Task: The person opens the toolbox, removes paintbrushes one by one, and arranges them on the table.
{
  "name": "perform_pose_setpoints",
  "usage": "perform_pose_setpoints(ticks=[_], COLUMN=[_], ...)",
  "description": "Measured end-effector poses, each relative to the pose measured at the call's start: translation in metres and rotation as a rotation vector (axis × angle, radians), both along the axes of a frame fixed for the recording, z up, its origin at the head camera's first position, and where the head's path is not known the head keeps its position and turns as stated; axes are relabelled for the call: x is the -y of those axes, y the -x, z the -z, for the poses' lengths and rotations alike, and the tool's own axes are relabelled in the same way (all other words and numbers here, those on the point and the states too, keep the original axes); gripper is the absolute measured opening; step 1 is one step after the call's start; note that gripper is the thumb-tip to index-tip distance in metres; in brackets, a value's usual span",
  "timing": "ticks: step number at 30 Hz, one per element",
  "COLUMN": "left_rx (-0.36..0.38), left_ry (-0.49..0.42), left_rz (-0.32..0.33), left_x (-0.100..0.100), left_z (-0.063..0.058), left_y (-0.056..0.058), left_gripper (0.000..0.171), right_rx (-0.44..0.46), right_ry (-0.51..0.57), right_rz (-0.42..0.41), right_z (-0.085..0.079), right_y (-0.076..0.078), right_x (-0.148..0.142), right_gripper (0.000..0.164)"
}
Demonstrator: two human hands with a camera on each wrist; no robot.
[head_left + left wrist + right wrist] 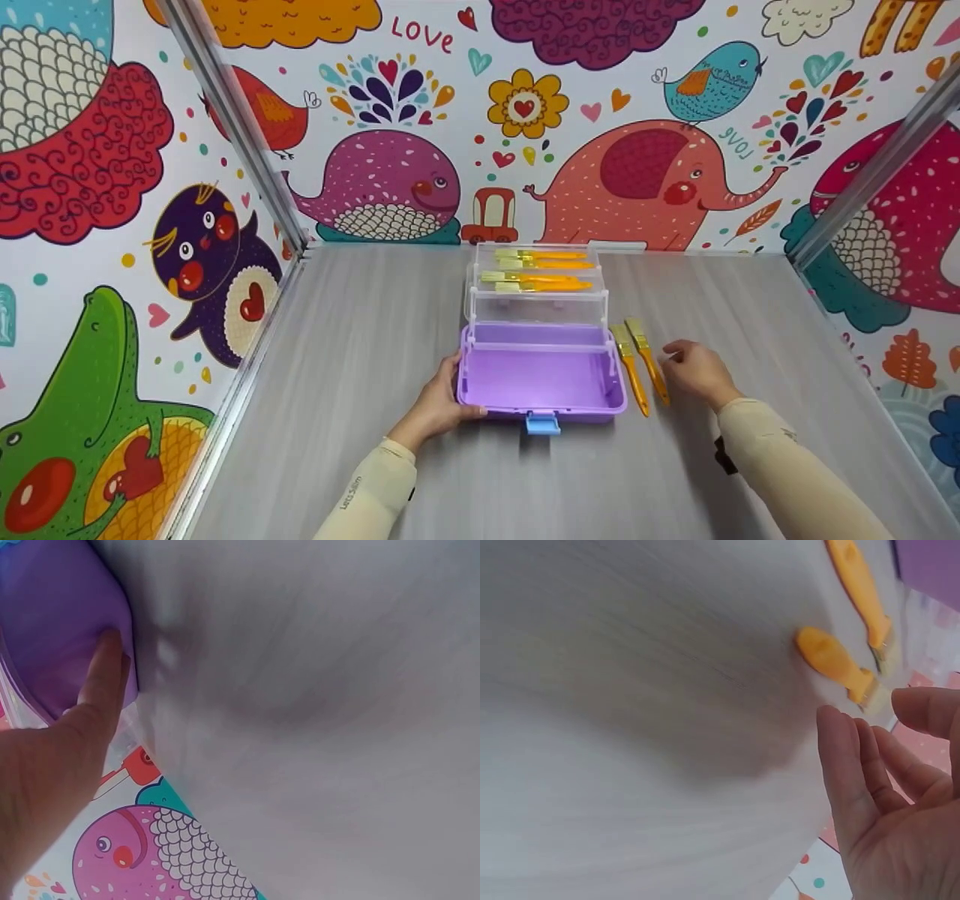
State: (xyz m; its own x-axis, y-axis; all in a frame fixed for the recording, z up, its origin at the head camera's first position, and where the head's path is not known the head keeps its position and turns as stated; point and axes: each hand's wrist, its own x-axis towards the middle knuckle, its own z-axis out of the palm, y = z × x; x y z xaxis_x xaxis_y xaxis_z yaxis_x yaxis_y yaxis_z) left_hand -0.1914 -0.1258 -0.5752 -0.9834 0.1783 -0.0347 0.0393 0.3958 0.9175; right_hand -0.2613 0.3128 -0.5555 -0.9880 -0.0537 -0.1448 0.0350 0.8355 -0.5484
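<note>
The left hand (pixel 439 405) lies against the left front corner of the purple box (pixel 541 379), thumb along the front wall and fingers (pixel 105 675) straight, pressed flat to the purple side; they rest on it rather than curl round it. The right hand (pixel 697 370) hovers low over the desk (pixel 360 360), just right of two loose brushes; its fingers (pixel 847 765) are relaxed and slightly apart, thumb held off from them, gripping nothing, the fingertips just short of the nearer brush's bristle end.

The two brushes (pixel 637 366) lie side by side on the desk, close against the right wall of the box, orange handles toward the person, pale bristles away; they lie almost parallel, and whether they touch each other cannot be told.

The box stands open at the middle of the desk; its purple bottom tray shows no contents; one blue latch (pixel 542 424) hangs at the front. Behind it rise two clear tiers (pixel 536 289), each holding two more orange-handled brushes (pixel 536 281) lying crosswise; four in the tiers, six brushes in all.

Cartoon animal walls (pixel 637 172) enclose the desk on three sides.
</note>
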Motion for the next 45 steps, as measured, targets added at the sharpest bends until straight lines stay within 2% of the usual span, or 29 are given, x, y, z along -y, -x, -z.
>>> perform_pose_setpoints(ticks=[6,13,16,23,27,33,38,45], left_rx=[0.014,0.025,0.021,0.026,0.033,0.034,0.039,0.046], left_ry=[0.011,0.026,0.033,0.049,0.054,0.033,0.039,0.049], left_rz=[-0.007,-0.012,-0.017,-0.024,-0.027,-0.014,-0.022,-0.024], left_x=[0.002,0.005,0.005,0.006,0.006,0.005,0.002,-0.002], left_z=[-0.002,-0.001,-0.002,-0.002,-0.002,-0.004,-0.007,-0.007], left_y=[-0.001,-0.001,-0.002,-0.003,-0.003,-0.003,-0.003,-0.002], left_gripper=[0.107,0.11,0.11,0.11,0.109,0.107,0.108,0.109], right_rx=[-0.057,0.007,0.003,-0.085,-0.151,-0.205,-0.212,-0.175], right_ry=[0.014,0.052,0.06,0.113,0.107,0.055,0.02,0.05], right_rz=[-0.029,-0.011,-0.013,-0.053,-0.092,-0.153,-0.233,-0.33], right_z=[-0.017,-0.038,-0.046,-0.067,-0.081,-0.101,-0.106,-0.1], right_y=[0.009,0.024,0.031,0.047,0.058,0.075,0.086,0.097], right_x=[0.005,0.018,0.026,0.052,0.073,0.111,0.134,0.147], right_gripper=[0.038,0.037,0.036,0.033,0.031,0.032,0.03,0.035])
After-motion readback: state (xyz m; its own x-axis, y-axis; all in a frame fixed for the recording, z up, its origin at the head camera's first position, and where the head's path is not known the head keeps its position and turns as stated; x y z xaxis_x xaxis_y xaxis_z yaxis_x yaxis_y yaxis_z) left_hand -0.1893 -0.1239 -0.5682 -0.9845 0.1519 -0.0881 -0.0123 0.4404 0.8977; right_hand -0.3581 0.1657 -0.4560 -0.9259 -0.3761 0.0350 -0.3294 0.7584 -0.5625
